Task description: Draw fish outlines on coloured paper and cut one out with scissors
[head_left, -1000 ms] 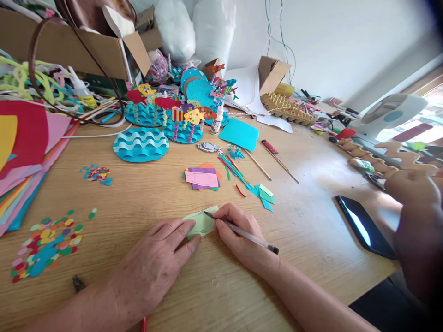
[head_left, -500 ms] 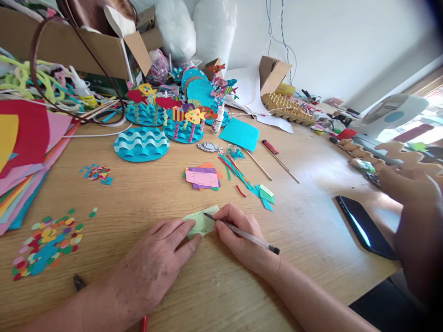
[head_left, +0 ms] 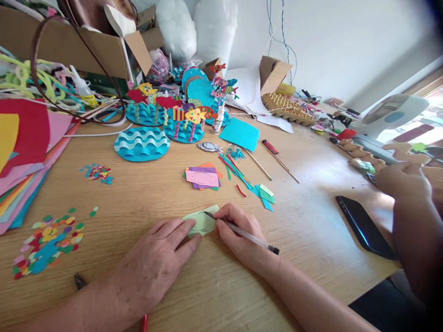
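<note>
While partly under left hand (head_left: 159,252), green paper (head_left: 201,224).

1. One head-worn camera gives this view, looking forward and steeply down from above the near edge of the flat, brown, wood-grained desk (head_left: 138,198).
2. It sits close over the person's bare left hand (head_left: 152,260) and bare right hand (head_left: 242,235), which appear large at lower centre, with both forearms reaching in from the bottom edge.
3. It faces across the desk toward the smooth white wall (head_left: 321,50) at upper right.
4. Its span is wide, from the brown cardboard box (head_left: 58,46) at upper left to the flat black phone (head_left: 363,228) at right.
</note>
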Available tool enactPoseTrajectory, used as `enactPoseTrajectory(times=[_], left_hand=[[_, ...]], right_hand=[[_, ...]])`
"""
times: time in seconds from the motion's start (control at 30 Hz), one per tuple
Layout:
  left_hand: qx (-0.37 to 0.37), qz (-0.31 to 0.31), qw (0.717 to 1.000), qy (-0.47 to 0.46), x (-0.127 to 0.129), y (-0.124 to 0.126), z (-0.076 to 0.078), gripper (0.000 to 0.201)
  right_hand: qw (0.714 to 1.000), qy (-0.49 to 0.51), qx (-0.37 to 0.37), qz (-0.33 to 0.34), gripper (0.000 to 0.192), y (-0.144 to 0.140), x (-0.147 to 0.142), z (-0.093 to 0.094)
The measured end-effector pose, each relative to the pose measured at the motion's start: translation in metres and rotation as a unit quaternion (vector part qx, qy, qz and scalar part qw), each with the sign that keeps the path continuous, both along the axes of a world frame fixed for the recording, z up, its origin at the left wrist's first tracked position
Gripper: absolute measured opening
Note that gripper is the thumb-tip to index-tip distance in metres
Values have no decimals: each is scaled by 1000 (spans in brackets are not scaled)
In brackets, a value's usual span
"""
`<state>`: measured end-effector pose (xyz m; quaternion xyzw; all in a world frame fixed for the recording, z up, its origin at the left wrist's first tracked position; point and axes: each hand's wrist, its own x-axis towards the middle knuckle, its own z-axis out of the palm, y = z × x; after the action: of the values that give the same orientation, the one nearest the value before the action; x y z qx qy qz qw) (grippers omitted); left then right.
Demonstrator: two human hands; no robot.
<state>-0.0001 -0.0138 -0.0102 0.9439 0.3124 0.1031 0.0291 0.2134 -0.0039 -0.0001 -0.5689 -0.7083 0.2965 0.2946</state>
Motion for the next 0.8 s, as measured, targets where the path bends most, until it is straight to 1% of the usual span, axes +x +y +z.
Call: enactPoseTrajectory(times=[0.1,0.2,0.3,0.5,0.63,0.8], left_hand=[[5,-2,1000,2,0,1,0,45],[11,-9,1000,1,-1,2,0,46],[13,0,1000,-8,0,1,0,42],[9,13,1000,-26,2,-1,0,39],[-18,33,999,-16,5,-1,6,40],[-32,-3,999,1,7,3,19,33]], right_hand=[[1000,5,-4,-6,10,0,1,0],[999,33,-21,-19,8,0,1,-1],[997,64,-41,-24,8,1,1,0],[997,67,-27,-31,6,0,0,8],[998,58,-17,-11,7,-2,-2,10],[998,60,-5,14,6,-3,-6,8]])
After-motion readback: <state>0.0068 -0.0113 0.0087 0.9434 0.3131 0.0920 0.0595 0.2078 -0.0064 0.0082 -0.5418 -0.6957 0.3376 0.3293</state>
